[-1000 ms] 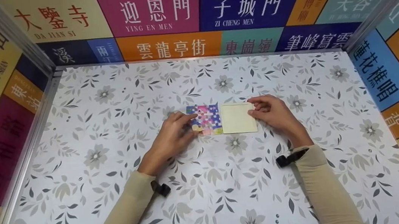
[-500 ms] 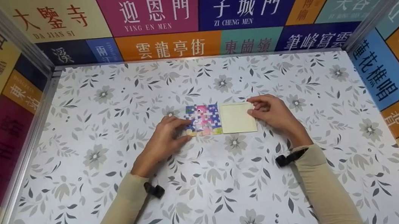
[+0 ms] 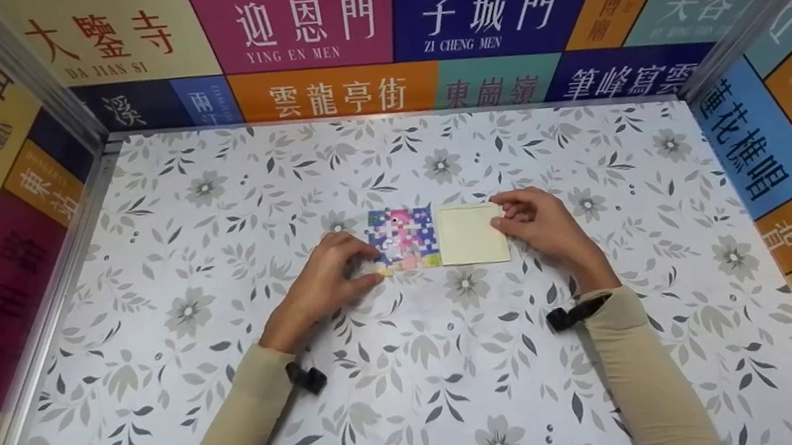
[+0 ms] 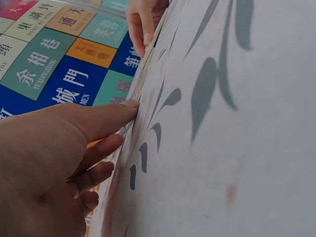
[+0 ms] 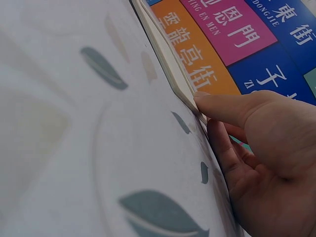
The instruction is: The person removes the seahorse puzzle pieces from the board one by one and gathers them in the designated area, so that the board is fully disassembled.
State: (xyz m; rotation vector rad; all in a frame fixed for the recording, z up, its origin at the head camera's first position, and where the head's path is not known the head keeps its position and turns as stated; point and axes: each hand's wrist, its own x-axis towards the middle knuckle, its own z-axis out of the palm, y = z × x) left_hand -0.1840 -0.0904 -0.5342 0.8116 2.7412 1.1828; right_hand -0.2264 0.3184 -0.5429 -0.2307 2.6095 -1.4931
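A small jigsaw puzzle (image 3: 403, 233), pink, blue and yellow, lies assembled on the table with an uneven lower-left corner. My left hand (image 3: 330, 272) is at that corner, index finger and thumb on either side of its edge pieces. In the left wrist view, the left thumb (image 4: 116, 114) reaches to the puzzle's edge and the other fingers bend beneath it. Just right of the puzzle lies a square cream-coloured puzzle tray (image 3: 472, 236) with a thin raised border. My right hand (image 3: 543, 223) grips the tray's right edge, its thumb (image 5: 217, 104) on top in the right wrist view.
The flower-patterned tabletop (image 3: 236, 393) spreads around both hands. A colourful lettered panel (image 3: 311, 25) stands along the back, with more panels on the left and right sides. Metal frame edges (image 3: 51, 242) border the table.
My left hand has drawn back leftward, uncovering more of the puzzle, and its index finger has slid down to the lower-left corner. My right hand and the tray have stayed in place.
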